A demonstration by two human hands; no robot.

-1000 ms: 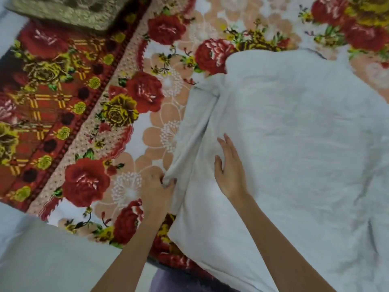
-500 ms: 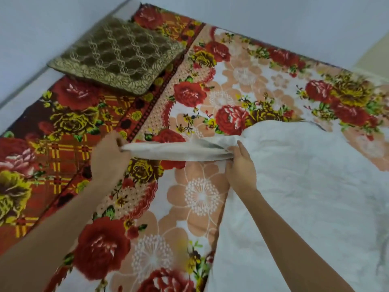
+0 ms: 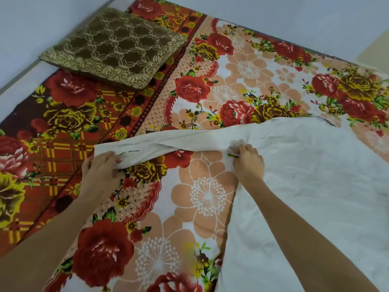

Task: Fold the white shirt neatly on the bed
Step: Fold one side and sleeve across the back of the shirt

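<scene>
Crumpled white cotton shirt [image 3: 315, 186] on floral red-and-peach bedsheet [image 3: 189, 218], open sheet leftward; left hand [image 3: 101, 167] pinches sleeve cuff [image 3: 109, 147], right hand [image 3: 248, 163] pinches shoulder seam, hands apart.

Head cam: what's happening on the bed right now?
A person is folding a white shirt on a floral bedspread. The left hand grips the end of a sleeve pulled out sideways, while the right hand pinches it near the shoulder. The shirt's body lies flat; no fold is made yet. A brown cushion sits at the bed's far corner.
</scene>
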